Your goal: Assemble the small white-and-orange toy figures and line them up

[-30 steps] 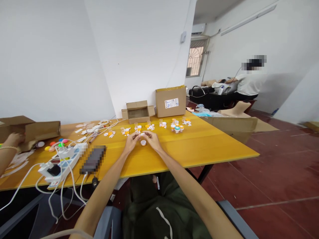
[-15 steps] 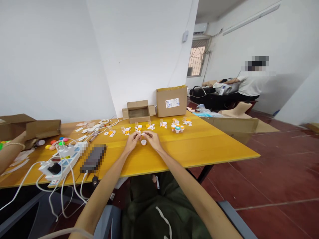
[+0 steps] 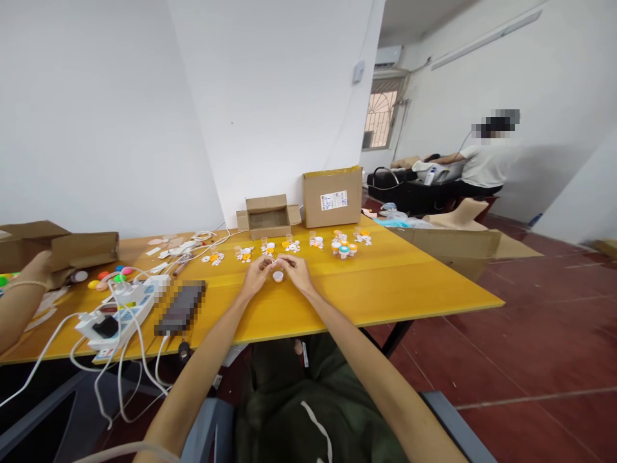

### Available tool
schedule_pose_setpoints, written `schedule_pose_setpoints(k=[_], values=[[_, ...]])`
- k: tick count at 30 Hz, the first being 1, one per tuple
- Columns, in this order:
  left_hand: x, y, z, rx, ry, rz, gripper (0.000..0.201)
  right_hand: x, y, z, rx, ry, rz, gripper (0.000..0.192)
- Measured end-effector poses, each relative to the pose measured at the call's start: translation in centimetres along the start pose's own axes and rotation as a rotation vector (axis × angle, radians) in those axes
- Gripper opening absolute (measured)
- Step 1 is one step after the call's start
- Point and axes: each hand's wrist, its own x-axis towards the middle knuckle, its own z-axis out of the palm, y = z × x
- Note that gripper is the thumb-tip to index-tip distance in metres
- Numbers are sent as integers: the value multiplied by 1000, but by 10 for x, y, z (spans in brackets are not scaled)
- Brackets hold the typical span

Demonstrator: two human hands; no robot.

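My left hand (image 3: 258, 272) and my right hand (image 3: 295, 270) meet over the table, fingers closed in a pinch. Between their fingertips is a small white part (image 3: 273, 263), mostly covered, so its kind does not show. Just below the fingers a small clear cup (image 3: 278, 276) stands upright on the table, with an orange tint near its base. Beyond my hands lie groups of small white and orange plastic parts (image 3: 245, 253) with clear cups among them. To the right, several capped little jars (image 3: 344, 249) stand together, one with a teal lid.
Two cardboard boxes, an open one (image 3: 268, 218) and a taller one (image 3: 332, 198), stand at the back. Left are a power strip (image 3: 130, 315) with white cables, a phone (image 3: 180, 308) and coloured balls (image 3: 103, 278). Another person's arm (image 3: 24, 299) reaches to a box; someone sits (image 3: 484, 164) far right.
An orange tint at my fingertips has given way to a white part. My hands stay nearly in place. At the left, the other person's arm has shifted slightly.
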Motion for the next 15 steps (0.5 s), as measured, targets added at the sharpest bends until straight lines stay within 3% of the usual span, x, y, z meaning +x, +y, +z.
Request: schedule_pose_setpoints(k=[15], values=[[0, -3, 1, 3, -5, -11, 26, 2, 7, 0, 7, -21, 28, 20]])
